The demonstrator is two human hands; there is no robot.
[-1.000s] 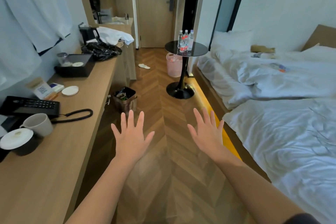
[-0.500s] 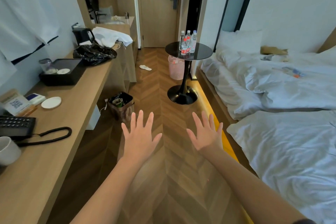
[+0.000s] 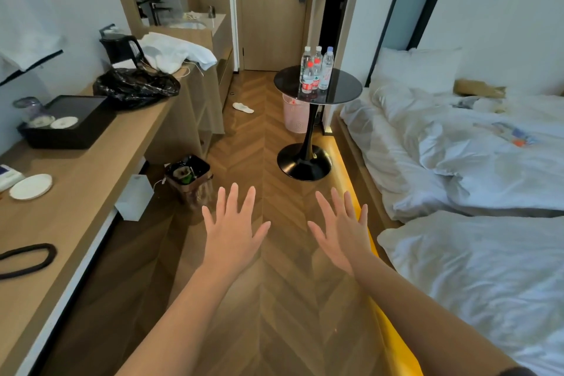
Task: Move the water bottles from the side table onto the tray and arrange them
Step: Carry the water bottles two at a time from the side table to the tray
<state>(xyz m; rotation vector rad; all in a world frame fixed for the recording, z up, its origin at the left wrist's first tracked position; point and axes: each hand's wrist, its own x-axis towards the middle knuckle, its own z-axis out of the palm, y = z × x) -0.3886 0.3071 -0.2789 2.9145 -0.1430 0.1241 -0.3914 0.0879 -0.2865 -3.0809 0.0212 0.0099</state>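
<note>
Several clear water bottles (image 3: 316, 70), some with red caps and labels, stand clustered on a round black side table (image 3: 341, 88) ahead, beside the bed. A black tray (image 3: 79, 128) sits on the long wooden counter at the left; it holds a glass jar and white lids at its left end. My left hand (image 3: 233, 232) and my right hand (image 3: 343, 230) are stretched out over the floor, palms down, fingers spread, holding nothing. Both are well short of the side table.
The counter (image 3: 100, 174) also carries a black plastic bag (image 3: 137, 87), a kettle (image 3: 120, 46), white cloth, a white coaster and a phone cord. A waste bin (image 3: 189, 174) stands below it. A pink basket (image 3: 294, 116) sits behind the table's pedestal. Two white beds (image 3: 476, 162) fill the right.
The view has advanced down the room: the side table and the tray appear larger and closer, and the phone and mug have left the frame. Both hands stay spread and empty.
</note>
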